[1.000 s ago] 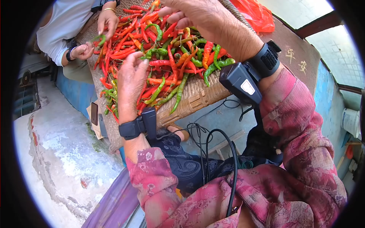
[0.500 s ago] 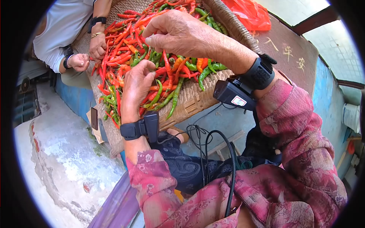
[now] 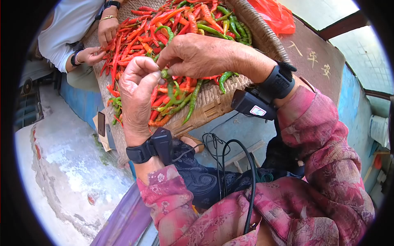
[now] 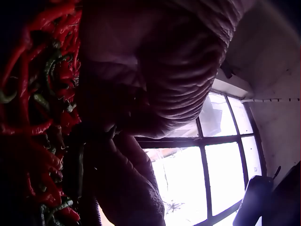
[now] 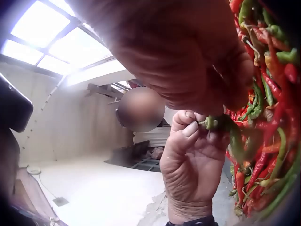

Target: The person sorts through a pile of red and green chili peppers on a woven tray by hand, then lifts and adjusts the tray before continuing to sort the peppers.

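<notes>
My left hand (image 3: 137,92) pinches the thin stem of a green chili pepper (image 3: 171,91) between thumb and fingertips. From the right, my right hand (image 3: 205,55) meets it, its fingers curled at the pepper's top end just below the stem. The pepper's body hangs over the pile, blurred. In the right wrist view the green cap (image 5: 210,123) shows beside the left thumb, while the back of my right hand (image 5: 174,52) hides part of its own grip. Beneath both hands lie many red, orange and green chili peppers (image 3: 133,39).
The peppers lie on a woven tray (image 3: 271,35) with a raised rim. Across it, another person's hands (image 3: 107,32) work at the pile's left edge. A red plastic bag (image 3: 274,18) lies beyond the tray. A phone (image 3: 101,124) sits at left, and black cables (image 3: 219,143) hang below.
My right hand has come from over the far side of the pile down and left to my left hand. A green chili pepper now shows between them. The other person's hands have shifted at the pile.
</notes>
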`<state>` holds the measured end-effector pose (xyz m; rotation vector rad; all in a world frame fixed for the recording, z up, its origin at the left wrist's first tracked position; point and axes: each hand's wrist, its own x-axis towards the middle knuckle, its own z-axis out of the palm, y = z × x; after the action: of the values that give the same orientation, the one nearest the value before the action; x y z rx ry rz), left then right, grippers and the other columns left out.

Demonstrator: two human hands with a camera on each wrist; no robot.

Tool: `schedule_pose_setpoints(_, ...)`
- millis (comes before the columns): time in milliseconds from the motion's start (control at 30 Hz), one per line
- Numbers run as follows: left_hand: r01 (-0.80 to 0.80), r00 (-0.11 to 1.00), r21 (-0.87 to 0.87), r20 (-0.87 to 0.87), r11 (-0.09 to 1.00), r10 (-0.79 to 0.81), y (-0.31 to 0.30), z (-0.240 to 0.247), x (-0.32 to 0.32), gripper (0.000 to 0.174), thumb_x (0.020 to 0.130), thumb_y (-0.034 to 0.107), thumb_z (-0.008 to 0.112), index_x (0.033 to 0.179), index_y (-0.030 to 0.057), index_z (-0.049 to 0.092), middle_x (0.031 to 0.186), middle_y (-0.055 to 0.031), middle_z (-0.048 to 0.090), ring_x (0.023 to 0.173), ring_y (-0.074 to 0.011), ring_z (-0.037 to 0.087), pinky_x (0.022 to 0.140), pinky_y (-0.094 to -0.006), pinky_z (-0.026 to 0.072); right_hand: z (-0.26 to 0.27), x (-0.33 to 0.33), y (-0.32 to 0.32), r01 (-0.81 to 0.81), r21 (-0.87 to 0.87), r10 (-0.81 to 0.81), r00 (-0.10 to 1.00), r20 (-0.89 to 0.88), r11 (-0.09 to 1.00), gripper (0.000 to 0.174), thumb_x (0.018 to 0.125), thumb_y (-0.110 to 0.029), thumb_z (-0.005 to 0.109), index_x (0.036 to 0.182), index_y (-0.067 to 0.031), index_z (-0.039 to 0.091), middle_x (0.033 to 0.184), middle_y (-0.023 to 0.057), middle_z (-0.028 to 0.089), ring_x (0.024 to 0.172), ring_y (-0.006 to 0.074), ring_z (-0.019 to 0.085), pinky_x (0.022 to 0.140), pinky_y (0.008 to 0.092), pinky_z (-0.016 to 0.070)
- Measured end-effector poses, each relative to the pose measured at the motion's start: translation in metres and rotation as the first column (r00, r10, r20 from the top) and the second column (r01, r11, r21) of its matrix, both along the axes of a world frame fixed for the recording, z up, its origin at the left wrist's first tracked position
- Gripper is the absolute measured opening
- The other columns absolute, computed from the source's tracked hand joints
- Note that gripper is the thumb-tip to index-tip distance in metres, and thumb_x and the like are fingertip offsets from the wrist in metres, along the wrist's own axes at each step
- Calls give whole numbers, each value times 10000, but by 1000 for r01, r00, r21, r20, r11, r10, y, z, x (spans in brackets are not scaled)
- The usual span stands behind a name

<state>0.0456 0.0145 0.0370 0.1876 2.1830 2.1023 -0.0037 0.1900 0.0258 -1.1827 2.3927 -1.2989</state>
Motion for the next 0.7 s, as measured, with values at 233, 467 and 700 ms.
schedule_pose_setpoints(233, -4, 998, -7, 66, 1000, 4, -1, -4, -3, 77, 818, 65, 583, 885, 32, 567, 824, -6, 569, 729, -82, 562, 691, -225, 471, 5, 0, 0, -52, 150, 34, 992, 125, 987, 352, 759, -310, 631, 815, 37, 642, 697, 184, 624, 639, 278, 606, 602, 394, 471)
schedule_pose_setpoints(467, 17, 1000, -852, 5, 524, -24, -12, -21, -8, 244, 806, 186, 628, 998, 46, 572, 843, -134, 612, 768, -205, 612, 702, -328, 472, 8, -32, 14, 435, -78, -402, 876, 266, 897, 342, 751, -339, 618, 744, 1, 660, 666, 144, 636, 638, 214, 630, 612, 348, 505)
schedule_pose_setpoints(700, 50, 982, -942, -14, 331, -189, -18, -47, -9, 313, 740, 143, 666, 1013, 36, 555, 771, -125, 607, 742, -271, 601, 666, -374, 465, 0, -25, 11, 338, -206, -346, 938, -4, 919, 261, 746, -247, 572, 813, -17, 677, 720, 177, 640, 700, 287, 645, 673, 376, 513)
